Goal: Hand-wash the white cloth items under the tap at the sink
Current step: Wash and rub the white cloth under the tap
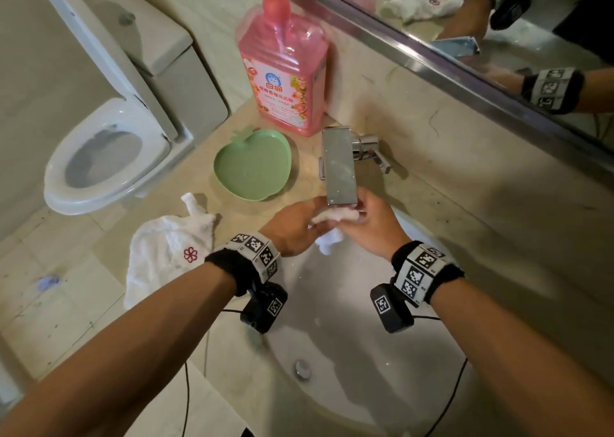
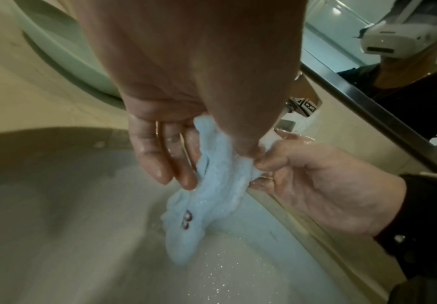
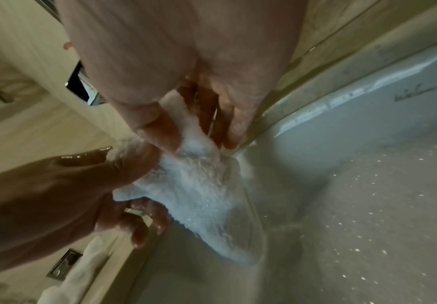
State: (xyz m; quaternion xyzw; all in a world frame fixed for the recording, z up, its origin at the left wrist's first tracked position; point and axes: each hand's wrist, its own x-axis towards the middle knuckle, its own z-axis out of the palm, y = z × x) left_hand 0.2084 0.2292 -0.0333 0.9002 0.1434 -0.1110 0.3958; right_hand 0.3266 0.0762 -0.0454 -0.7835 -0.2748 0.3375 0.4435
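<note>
Head view puts the wet white cloth (image 1: 335,219) just under the spout of the chrome tap (image 1: 339,166), at the back edge of the sink (image 1: 365,353), bunched between both hands with a loose end hanging below them toward the basin. The left hand (image 1: 292,229) meets it from nine o'clock; in the left wrist view its fingers (image 2: 157,156) reach down behind the cloth (image 2: 212,185), only slightly bent, with the thumb in front, so the cloth is pinched between them. The right hand (image 1: 372,225) comes in from three o'clock — in the right wrist view its thumb (image 3: 157,131) presses on the front of the cloth (image 3: 199,185) and the fingers lie behind it, a loose pinch rather than a fist. A small dark printed mark shows on the hanging end in the left wrist view, and droplets speck the basin wall. On the counter at about eight o'clock from the tap lies a second white cloth (image 1: 166,257) with a red flower mark, well apart from the hands. A green apple-shaped dish (image 1: 254,167) sits at nine o'clock, just beside the tap, and a pink detergent bottle (image 1: 284,71) stands at eleven o'clock against the wall — beyond the counter's left end, a toilet (image 1: 99,157) with its lid raised.
</note>
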